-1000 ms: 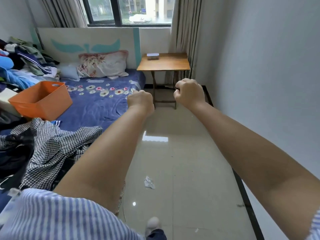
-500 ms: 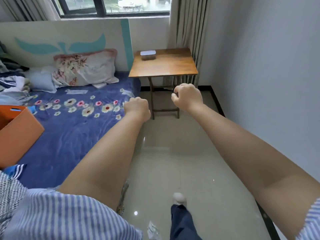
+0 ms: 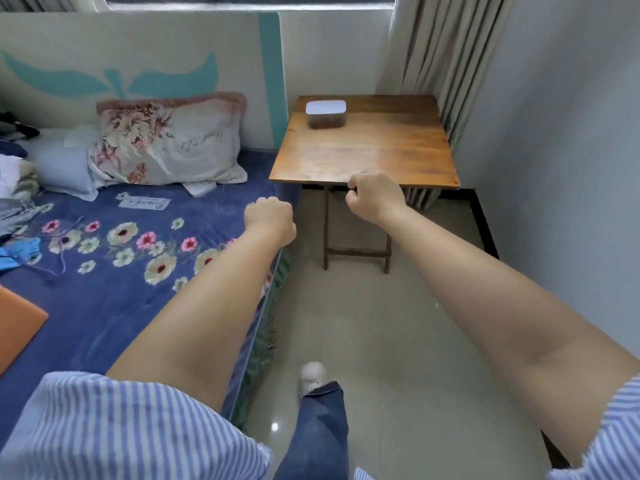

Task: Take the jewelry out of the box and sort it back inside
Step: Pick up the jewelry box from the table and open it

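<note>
A small jewelry box (image 3: 326, 114) with a white lid and a dark see-through body stands shut at the back left of a wooden folding table (image 3: 367, 157). Its contents are too dim to make out. My left hand (image 3: 269, 215) is a closed fist over the edge of the bed, well short of the table. My right hand (image 3: 374, 195) is also a fist, held in front of the table's near edge, holding nothing. Both arms stretch forward from striped sleeves.
A bed with a blue flowered cover (image 3: 114, 271) fills the left, with a floral pillow (image 3: 166, 143) at its head and an orange bin (image 3: 17, 323) at the left edge. A grey wall (image 3: 561, 168) and curtain (image 3: 426, 46) stand right. My foot (image 3: 313, 375) steps on tiled floor.
I have walked forward; the table and box are much closer and larger. Both fists stay closed and extended. The orange bin and clothes pile have slid off to the left.
</note>
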The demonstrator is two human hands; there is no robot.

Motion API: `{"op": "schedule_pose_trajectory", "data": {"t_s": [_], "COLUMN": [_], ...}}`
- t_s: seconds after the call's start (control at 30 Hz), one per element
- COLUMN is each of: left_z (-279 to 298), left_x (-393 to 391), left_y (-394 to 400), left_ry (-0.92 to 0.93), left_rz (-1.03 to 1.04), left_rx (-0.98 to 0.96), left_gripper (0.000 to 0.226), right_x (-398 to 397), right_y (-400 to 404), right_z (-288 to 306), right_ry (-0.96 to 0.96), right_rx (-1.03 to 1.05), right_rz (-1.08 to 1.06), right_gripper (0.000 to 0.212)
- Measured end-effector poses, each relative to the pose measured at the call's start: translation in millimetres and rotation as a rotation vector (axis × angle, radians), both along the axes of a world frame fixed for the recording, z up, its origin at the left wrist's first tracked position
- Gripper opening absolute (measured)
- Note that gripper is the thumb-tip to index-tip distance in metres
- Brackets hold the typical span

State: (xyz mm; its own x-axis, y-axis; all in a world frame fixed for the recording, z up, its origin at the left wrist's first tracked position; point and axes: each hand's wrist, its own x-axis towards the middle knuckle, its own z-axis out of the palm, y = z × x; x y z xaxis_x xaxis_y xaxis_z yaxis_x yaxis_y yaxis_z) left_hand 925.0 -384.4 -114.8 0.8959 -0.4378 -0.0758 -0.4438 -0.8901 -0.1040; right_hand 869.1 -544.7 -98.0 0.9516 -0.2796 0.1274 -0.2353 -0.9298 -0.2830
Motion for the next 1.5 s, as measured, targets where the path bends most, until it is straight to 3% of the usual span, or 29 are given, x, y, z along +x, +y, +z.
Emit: {"op": "schedule_pose_trajectory", "data": {"t_s": [0.47,0.9,1.07,1.23,1.27,1.33,1.4,1.5], "left_z": [-27,-66,-104,-150,-159,-176,-191,-209], "left_x": [348,595,675,750,762,781,796,805], "left_y": [-137,-246,-271,-307,-316,-331,-346,-362], "left_ry": [0.077,0.230,0.416,0.691,0.733,0.802,0.873,0.979], "left_rz": [-0.097,0.024,0.095,0.121,0.114,0.112,0.141,0.227], "left_rx": [0.058,0.044,-0.119,-0.284,-0.326,-0.433,-0.562,-0.727], "left_gripper": [0.026,0.025,0.026,0.048,0.049,0.047,0.045,0.047], "right_x": [326,583,661,720,729,746,759,767], "right_y": [-149,-280,-297,-311,-315,-322,-328,-338], "right_z": [-24,-76,-115,-162,-172,-190,-206,-221], "right_ry": [0.072,0.266,0.334,0.405,0.422,0.438,0.413,0.350], "right_rx": [0.108,0.253,0.366,0.501,0.523,0.561,0.594,0.604], "right_rz": [-0.109,-0.190,-0.300,-0.430,-0.462,-0.535,-0.577,-0.614], "right_gripper": [0.028,0.029,0.020,0.015,0.019,0.047,0.052,0.033]}}
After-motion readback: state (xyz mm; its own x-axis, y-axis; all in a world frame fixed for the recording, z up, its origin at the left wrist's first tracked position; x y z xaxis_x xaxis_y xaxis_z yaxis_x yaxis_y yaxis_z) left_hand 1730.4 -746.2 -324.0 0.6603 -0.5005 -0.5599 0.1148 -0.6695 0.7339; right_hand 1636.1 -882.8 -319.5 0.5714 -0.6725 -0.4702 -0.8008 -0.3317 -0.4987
